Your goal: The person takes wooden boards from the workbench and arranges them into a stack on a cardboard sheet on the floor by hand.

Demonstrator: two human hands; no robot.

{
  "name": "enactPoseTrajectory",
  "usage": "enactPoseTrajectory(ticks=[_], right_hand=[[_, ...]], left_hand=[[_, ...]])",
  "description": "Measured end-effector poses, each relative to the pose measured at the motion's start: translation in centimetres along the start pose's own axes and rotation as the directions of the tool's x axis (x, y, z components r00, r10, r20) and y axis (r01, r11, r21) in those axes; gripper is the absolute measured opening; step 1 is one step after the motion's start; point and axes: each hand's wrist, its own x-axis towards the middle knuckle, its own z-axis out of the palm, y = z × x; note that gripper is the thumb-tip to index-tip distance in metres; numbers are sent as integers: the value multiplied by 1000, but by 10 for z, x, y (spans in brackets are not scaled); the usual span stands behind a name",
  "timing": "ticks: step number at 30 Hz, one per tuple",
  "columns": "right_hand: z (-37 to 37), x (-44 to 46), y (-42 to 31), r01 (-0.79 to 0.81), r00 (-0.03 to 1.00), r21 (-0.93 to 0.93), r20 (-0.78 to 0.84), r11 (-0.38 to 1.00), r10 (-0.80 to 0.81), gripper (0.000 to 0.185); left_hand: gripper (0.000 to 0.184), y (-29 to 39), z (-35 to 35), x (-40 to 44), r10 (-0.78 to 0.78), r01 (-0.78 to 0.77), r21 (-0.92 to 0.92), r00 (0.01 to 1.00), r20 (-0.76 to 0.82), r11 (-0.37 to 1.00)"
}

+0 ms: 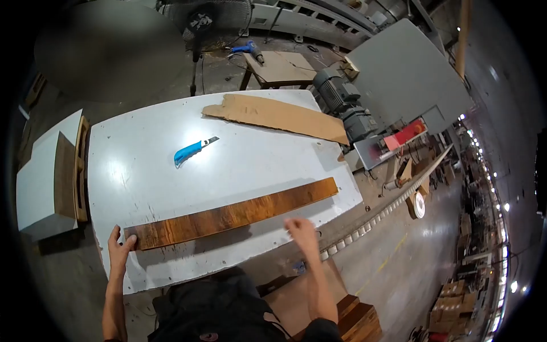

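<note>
A long, narrow wooden board (233, 215) with a dark brown, streaked grain lies slantwise across the near part of a white-topped table (137, 165). My left hand (118, 249) is at the board's left end, its thumb on the wood and its fingers beyond the end. Near the right part of the board, on my side, is my right hand (302, 232), apart from the wood. Its fingers look bent but are smeared by motion. A blue-handled utility knife (191, 151) with its blade out lies on the table behind the board.
A torn cardboard strip (279, 117) lies along the table's far right edge. White panels (43, 182) are stacked at the left. Behind are a fan (205, 20) and a blue heat gun (249, 50) on a small table. Motors (342, 100) adjoin the right side; wooden boards (359, 322) lie low right.
</note>
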Motion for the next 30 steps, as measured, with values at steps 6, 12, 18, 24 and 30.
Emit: enactPoseTrajectory(ticks=[6,12,18,24,30], right_hand=[[-126,152,93,266,836,-120,-465,956,-291,45],[-119,214,131,-114,983,142,-131,983,133,61],[-97,198,114,-71,993,271,-75,960,95,67],[-19,171,60,25,997,219,-72,975,-10,72],[93,126,-30,119,979,-107,-151,987,-135,65]], left_hand=[[48,52,29,0,-163,195,-327,979,121,925],[48,78,31,2,-240,301,-340,948,212,891],[50,56,12,-5,-262,323,-360,942,208,875],[56,36,-74,-26,-359,379,-371,925,125,848],[59,-57,-194,-29,-440,491,-387,871,217,781]])
